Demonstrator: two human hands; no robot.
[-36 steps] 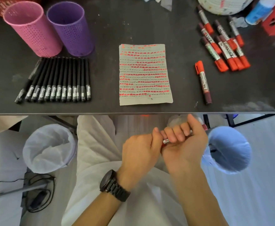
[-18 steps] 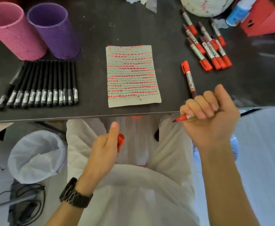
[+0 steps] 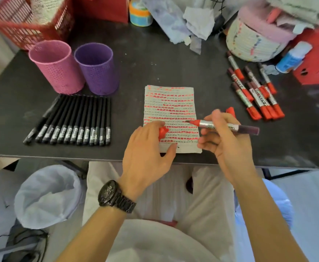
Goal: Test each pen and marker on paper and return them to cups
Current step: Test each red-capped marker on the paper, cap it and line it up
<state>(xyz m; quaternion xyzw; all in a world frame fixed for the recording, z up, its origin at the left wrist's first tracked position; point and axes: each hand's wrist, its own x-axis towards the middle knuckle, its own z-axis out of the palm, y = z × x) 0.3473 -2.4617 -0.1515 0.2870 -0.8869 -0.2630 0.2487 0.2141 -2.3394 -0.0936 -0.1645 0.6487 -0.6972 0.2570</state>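
Dark table (image 3: 155, 69), lined bin (image 3: 47, 195) beneath

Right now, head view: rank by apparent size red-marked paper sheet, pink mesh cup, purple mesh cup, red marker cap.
red-marked paper sheet
pink mesh cup and purple mesh cup: look alike
red marker cap

Red mesh basket (image 3: 28, 29), crumpled tissue (image 3: 198, 19), woven white basket (image 3: 249, 44), blue bottle (image 3: 291, 59) at back; lined bin (image 3: 47, 195) below.

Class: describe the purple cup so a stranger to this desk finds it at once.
On the dark table, find the red basket, far left. Before it two perforated cups stand behind a row of black pens. It is the purple cup, nearer the paper than the pink cup.
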